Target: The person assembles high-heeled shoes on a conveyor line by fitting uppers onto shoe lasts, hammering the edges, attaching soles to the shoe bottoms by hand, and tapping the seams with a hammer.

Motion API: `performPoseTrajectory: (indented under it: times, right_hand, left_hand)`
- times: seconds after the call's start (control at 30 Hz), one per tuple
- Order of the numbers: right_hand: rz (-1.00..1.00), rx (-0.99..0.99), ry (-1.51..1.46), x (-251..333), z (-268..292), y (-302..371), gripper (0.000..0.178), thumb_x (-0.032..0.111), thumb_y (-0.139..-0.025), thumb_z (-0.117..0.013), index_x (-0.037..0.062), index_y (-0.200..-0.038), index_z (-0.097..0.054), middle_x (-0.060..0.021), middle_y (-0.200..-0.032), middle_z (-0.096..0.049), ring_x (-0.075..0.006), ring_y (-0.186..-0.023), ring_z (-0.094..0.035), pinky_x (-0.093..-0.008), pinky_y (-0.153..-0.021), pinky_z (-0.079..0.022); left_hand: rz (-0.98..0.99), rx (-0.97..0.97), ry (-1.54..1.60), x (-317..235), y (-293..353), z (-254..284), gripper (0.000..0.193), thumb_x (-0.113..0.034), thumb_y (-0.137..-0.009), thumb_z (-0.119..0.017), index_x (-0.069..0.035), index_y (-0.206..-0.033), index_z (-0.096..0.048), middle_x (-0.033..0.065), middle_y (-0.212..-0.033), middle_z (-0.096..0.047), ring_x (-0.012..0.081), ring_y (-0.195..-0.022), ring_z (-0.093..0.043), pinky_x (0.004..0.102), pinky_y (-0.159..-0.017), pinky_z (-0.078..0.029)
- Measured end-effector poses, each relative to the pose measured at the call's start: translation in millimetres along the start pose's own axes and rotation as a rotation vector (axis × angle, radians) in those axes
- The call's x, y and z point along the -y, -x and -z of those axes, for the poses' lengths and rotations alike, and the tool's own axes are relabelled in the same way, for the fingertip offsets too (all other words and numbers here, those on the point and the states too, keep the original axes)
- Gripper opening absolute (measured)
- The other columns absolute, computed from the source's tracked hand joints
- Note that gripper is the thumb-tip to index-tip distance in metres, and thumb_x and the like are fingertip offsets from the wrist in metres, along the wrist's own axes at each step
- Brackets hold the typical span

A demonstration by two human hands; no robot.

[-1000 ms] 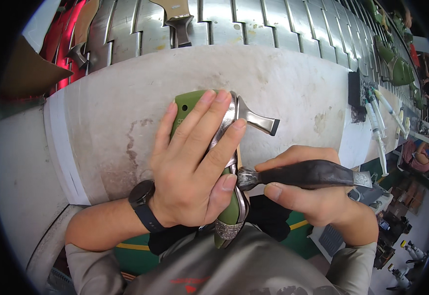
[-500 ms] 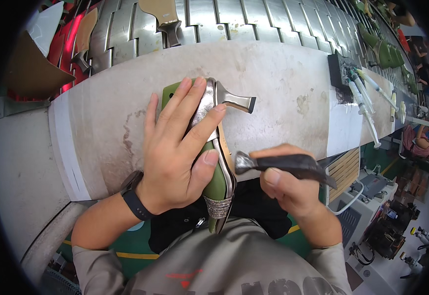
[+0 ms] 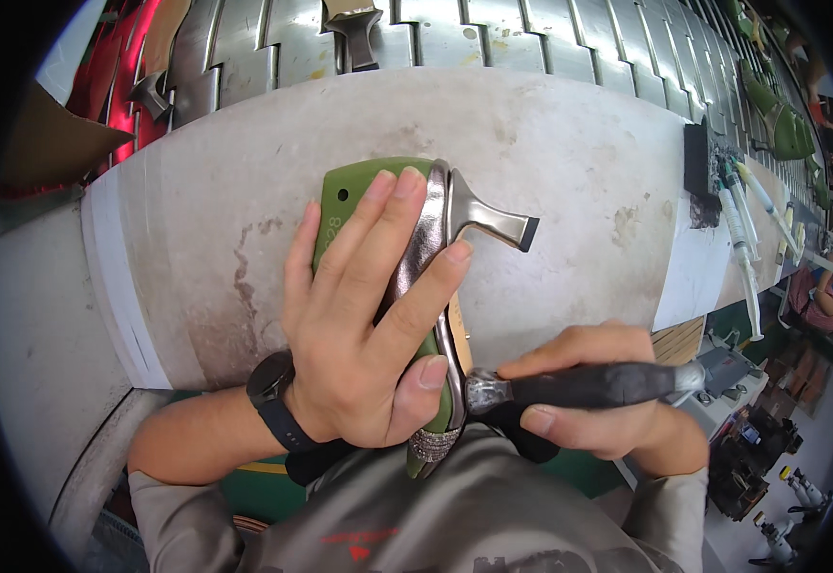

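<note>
A high-heeled shoe (image 3: 424, 258) with metallic upper edging lies on its side, fitted over a green shoe last (image 3: 364, 176). Its silver heel (image 3: 493, 218) with a dark tip points right, and a glittery band (image 3: 433, 444) crosses the toe, which points toward me. My left hand (image 3: 364, 315) presses across the shoe and last, fingers spread, index finger over the edge and thumb at the side. A dark-bodied hammer (image 3: 588, 385) is gripped in my right hand (image 3: 593, 392). Its metal face meets the sole edge near the toe; my palm hides part of it.
The shoe rests on a pale, stained worktable (image 3: 569, 172). Beyond it runs a slatted metal conveyor (image 3: 502, 38) carrying another heeled piece (image 3: 352, 33). Several syringes (image 3: 743, 244) lie beside a black block (image 3: 698, 162) at the right. A brown curved piece (image 3: 63, 158) stands at far left.
My right hand has brought the hammer down and nearer, so its face now meets the sole edge. The left hand keeps its hold on the shoe. The whole view has shifted slightly.
</note>
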State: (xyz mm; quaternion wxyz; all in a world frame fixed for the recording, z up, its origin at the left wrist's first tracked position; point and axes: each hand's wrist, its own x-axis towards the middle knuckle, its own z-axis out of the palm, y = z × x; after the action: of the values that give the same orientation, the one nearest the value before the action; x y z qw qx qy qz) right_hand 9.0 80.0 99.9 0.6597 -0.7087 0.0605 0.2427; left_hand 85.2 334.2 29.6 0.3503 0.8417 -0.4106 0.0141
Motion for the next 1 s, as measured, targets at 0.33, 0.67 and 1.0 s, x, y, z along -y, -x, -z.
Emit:
performPoseTrajectory:
  times: [0.33, 0.67, 1.0]
  right_hand:
    - [-0.018, -0.200, -0.016, 17, -17, -21, 0.025, 0.011, -0.090, -0.083, -0.0002, -0.112, -0.076, -0.0108, -0.093, -0.079, -0.0142, -0.081, -0.075, -0.0284, -0.072, -0.059]
    - [0.505, -0.167, 0.168, -49, -47, 31, 0.044, 0.008, -0.077, -0.087, -0.0122, -0.114, -0.073, -0.0139, -0.070, -0.070, -0.0218, -0.049, -0.063, -0.0314, -0.047, -0.049]
    - [0.017, 0.097, 0.278, 34, -4, -9, 0.027, 0.009, -0.086, -0.085, 0.0000, -0.110, -0.078, -0.0131, -0.084, -0.078, -0.0207, -0.072, -0.077, -0.0295, -0.068, -0.059]
  left_hand:
    - [-0.007, -0.087, 0.026, 1, 0, -2, 0.057, -0.031, -0.101, -0.044, -0.003, -0.147, -0.062, 0.0355, -0.158, -0.046, 0.0519, -0.145, -0.048, 0.0662, -0.120, -0.026]
    - [-0.023, -0.061, 0.008, 3, 2, -1, 0.060, -0.033, -0.103, -0.038, 0.003, -0.146, -0.060, 0.0381, -0.157, -0.044, 0.0556, -0.146, -0.045, 0.0653, -0.121, -0.026]
    - [0.014, -0.029, 0.001, 1, 6, 4, 0.060, -0.034, -0.103, -0.038, 0.000, -0.147, -0.061, 0.0374, -0.157, -0.045, 0.0543, -0.145, -0.047, 0.0644, -0.120, -0.025]
